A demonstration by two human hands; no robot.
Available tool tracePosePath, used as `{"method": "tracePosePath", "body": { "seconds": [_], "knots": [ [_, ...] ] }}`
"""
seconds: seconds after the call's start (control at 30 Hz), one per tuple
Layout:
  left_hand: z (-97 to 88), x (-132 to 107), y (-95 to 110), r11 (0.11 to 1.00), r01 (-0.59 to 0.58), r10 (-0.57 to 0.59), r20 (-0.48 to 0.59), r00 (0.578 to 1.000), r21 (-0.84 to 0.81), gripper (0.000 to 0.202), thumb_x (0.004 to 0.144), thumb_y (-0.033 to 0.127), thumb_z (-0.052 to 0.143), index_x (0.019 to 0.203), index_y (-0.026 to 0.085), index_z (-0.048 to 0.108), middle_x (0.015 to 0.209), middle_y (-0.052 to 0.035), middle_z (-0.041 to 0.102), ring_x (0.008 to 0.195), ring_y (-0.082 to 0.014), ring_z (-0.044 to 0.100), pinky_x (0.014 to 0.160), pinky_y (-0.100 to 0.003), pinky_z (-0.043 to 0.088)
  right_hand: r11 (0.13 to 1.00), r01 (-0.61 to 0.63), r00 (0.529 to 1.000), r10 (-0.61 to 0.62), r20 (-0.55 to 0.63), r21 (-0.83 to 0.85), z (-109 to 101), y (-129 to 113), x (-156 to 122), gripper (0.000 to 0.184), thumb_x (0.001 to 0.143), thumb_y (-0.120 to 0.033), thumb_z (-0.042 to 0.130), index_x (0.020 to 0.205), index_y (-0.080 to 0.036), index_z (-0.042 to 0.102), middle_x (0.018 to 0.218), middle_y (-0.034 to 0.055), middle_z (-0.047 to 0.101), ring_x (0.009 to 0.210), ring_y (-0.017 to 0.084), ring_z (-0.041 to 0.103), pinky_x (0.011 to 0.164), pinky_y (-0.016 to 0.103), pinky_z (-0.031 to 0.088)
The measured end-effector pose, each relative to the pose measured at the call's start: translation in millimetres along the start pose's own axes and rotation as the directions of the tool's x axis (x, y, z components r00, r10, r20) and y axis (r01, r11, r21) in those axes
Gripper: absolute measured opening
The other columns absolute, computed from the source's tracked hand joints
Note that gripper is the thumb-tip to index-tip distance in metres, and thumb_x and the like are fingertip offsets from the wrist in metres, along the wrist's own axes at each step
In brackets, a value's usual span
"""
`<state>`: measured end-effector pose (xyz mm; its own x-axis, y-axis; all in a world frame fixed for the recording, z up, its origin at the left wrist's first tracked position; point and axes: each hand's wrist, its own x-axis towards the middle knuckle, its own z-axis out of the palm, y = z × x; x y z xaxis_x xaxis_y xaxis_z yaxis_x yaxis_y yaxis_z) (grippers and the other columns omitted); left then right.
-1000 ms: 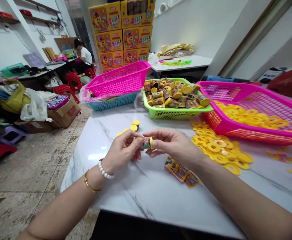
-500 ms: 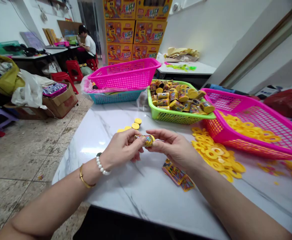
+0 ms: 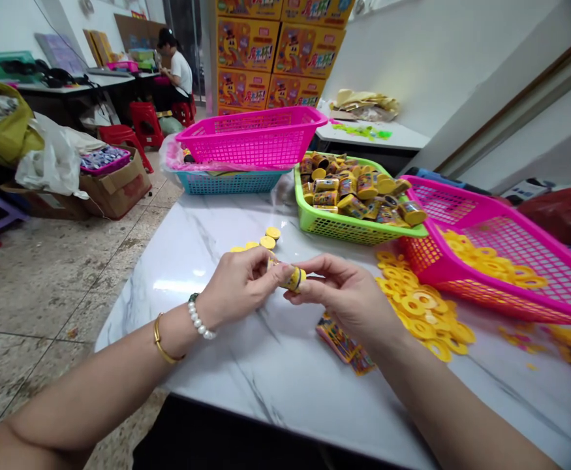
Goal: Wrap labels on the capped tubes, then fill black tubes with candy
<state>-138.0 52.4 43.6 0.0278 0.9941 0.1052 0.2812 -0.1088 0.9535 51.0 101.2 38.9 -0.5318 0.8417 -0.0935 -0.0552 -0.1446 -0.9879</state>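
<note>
Between my two hands lies a small yellow canister (image 3: 294,280) with a printed wrap, held on its side above the table. My left hand (image 3: 239,284) has its thumb and fingers closed round the wrapped body, hiding much of it. The fingertips of my right hand (image 3: 346,294) pinch the yellow end. Printed labels (image 3: 339,338) lie in a small stack under my right hand. Beyond my left hand, several yellow-topped pieces (image 3: 267,242) stand in a row. Flat yellow rings (image 3: 415,307) are heaped to the right of my right hand.
A green basket (image 3: 358,230) full of similar canisters stands behind my hands. To its right, a pink basket (image 3: 491,303) holds more yellow rings. Another pink basket (image 3: 250,140) rests on a blue one (image 3: 231,183) at the back left. A person (image 3: 180,72) sits at a far table.
The view has shifted slightly. Both hands stay close together on the canister, whose yellow end now shows more between them.
</note>
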Motion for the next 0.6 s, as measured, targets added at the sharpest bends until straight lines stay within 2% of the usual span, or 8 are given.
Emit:
{"method": "tracePosePath", "body": {
  "seconds": [0.07,0.13,0.27,0.37,0.47,0.6],
  "knots": [
    [-0.8,1.0,1.6,0.987,0.114,-0.106,0.075,0.992,-0.115,0.045,0.084,0.061,0.062,0.070,0.019,0.056,0.052,0.0030,0.054,0.035,-0.0083,0.045,0.037,-0.021,0.030,0.997,0.064,0.998,-0.064,0.003,-0.037,1.3,0.8,-2.1,0.030,0.068,-0.034,0.089,0.088,-0.020,0.072,0.081,0.0020,0.077,0.067,0.017,0.075,0.069,0.031,0.065],
    [-2.6,2.1,4.2,0.956,0.237,-0.209,0.162,0.964,-0.172,0.053,0.083,0.067,0.060,0.064,0.019,0.054,0.048,0.0028,0.054,0.029,-0.0068,0.039,0.031,-0.021,0.024,0.975,0.187,0.982,-0.188,0.010,-0.117,2.2,1.7,-4.0,0.027,0.070,-0.034,0.088,0.088,-0.021,0.072,0.082,0.0020,0.075,0.067,0.016,0.073,0.067,0.030,0.064],
    [-6.7,3.2,10.3,0.893,0.436,-0.400,0.248,0.882,-0.113,0.059,0.084,0.071,0.055,0.058,0.018,0.053,0.039,0.0049,0.046,0.022,-0.0052,0.029,0.026,-0.020,0.017,0.822,0.469,0.882,-0.453,0.129,-0.324,-0.1,5.8,-6.1,0.022,0.074,-0.027,0.085,0.092,-0.022,0.073,0.088,0.0026,0.072,0.074,0.015,0.070,0.065,0.026,0.062],
    [-7.4,2.8,13.4,0.859,0.510,-0.481,0.274,0.833,-0.041,0.062,0.087,0.071,0.051,0.056,0.018,0.051,0.036,0.0049,0.044,0.022,-0.0056,0.030,0.025,-0.019,0.018,0.733,0.546,0.836,-0.509,0.205,-0.406,-3.3,9.9,-5.9,0.025,0.077,-0.021,0.082,0.101,-0.024,0.074,0.088,0.0030,0.071,0.072,0.013,0.068,0.061,0.023,0.060],
    [-6.6,2.5,14.4,0.857,0.496,-0.435,0.319,0.842,-0.139,0.062,0.087,0.073,0.050,0.059,0.017,0.051,0.038,0.0044,0.048,0.023,-0.0061,0.036,0.025,-0.018,0.023,0.744,0.554,0.830,-0.528,0.179,-0.375,-2.7,12.2,-5.0,0.029,0.078,-0.018,0.081,0.105,-0.027,0.075,0.091,0.0035,0.070,0.076,0.015,0.069,0.063,0.025,0.061],
    [-6.1,3.9,12.1,0.775,0.471,-0.246,0.485,0.839,-0.421,0.057,0.081,0.071,0.061,0.069,0.015,0.059,0.045,0.0028,0.057,0.028,-0.0084,0.047,0.029,-0.018,0.035,0.811,0.545,0.838,-0.534,0.112,-0.215,2.5,10.4,-6.0,0.026,0.079,-0.020,0.082,0.103,-0.029,0.077,0.087,0.0019,0.070,0.072,0.015,0.071,0.062,0.027,0.063]
  ]
}}
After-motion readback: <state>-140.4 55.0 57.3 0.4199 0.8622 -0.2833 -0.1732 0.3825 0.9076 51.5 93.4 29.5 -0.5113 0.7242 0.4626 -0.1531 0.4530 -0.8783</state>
